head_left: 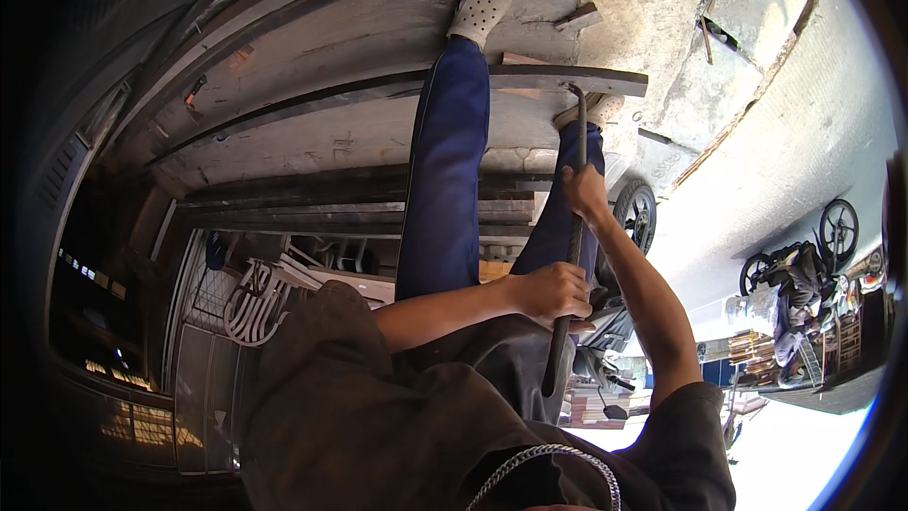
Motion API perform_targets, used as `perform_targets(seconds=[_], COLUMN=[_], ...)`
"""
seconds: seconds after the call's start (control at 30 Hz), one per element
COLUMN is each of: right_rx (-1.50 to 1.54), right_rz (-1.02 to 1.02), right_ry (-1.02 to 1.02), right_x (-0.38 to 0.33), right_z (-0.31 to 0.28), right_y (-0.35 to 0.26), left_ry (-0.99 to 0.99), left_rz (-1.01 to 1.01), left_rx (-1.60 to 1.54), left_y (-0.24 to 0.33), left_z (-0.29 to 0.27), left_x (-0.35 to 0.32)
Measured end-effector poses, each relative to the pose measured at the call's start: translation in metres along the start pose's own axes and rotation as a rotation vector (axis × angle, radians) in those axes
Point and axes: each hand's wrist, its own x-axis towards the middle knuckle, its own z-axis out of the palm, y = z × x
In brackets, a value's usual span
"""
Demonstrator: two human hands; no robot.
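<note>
While the left hand (551,291) clenches low on the long metal pry bar (570,246) and the right hand (584,191) grips it higher, its hooked tip (at a dark plank (530,79) beside the foot) likely needs steady, even levering.

We wear a dark brownish-grey short-sleeved shirt (378,416), loose and creased, its sleeves ending above our bare forearms. A silver metal chain (549,464) hangs at our chest. Our legs are in deep blue trousers (445,170), smooth and plain. On our feet are white perforated rubber clogs (480,11), dotted with small round holes.
</note>
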Motion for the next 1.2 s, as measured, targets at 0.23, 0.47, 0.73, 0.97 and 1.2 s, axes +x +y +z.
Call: perform_targets(seconds=[0.23, 0.47, 0.73, 0.97, 1.2], right_rx=[-0.061, 0.193, -0.029, -0.309, -0.527], right_rz=[-0.055, -0.289, -0.397, -0.552, -0.659], right_ry=[0.005, -0.143, -0.153, -0.056, 0.001], right_x=[0.026, 0.051, -0.025, -0.106, -0.159], right_z=[0.046, 0.043, -0.012, -0.027, -0.017], right_y=[0.015, 0.072, 0.143, 0.157, 0.111], left_ry=[0.236, 0.442, 0.681, 0.844, 1.011], left_rz=[-0.066, -0.024, 0.068, 0.003, -0.052], left_rx=[0.114, 0.28, 0.48, 0.636, 0.688], left_y=[0.024, 0.091, 0.103, 0.082, 0.059], left_z=[-0.014, 0.058, 0.182, 0.231, 0.222], left_x=[-0.064, -0.065, -0.054, -0.034, -0.016])
